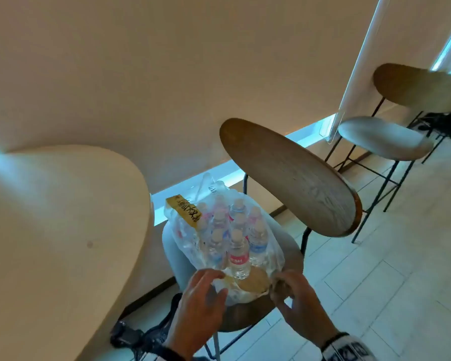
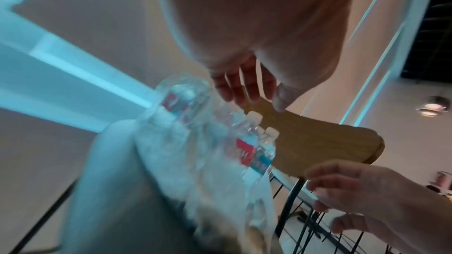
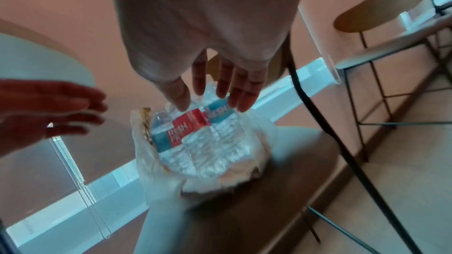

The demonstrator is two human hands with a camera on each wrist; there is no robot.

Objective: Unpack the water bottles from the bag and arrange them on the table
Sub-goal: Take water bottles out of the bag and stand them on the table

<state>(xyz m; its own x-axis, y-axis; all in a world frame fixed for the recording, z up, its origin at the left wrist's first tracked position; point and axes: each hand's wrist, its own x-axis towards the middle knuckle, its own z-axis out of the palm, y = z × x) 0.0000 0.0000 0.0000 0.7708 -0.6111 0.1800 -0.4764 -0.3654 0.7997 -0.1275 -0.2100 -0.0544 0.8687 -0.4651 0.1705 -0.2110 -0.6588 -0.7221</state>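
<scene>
A clear plastic bag packed with several small water bottles with white caps and red or blue labels stands on a wooden chair seat. My left hand hovers at the bag's near edge with relaxed fingers and holds nothing; in the left wrist view its fingers hang straight above the bottles. My right hand is at the bag's near right corner. In the right wrist view its fingers spread straight over the bottle tops, gripping nothing I can see.
A pale round-cornered table lies to the left of the chair. The chair's wooden backrest rises behind the bag. A second chair stands at the back right. A dark object lies on the floor under the table edge.
</scene>
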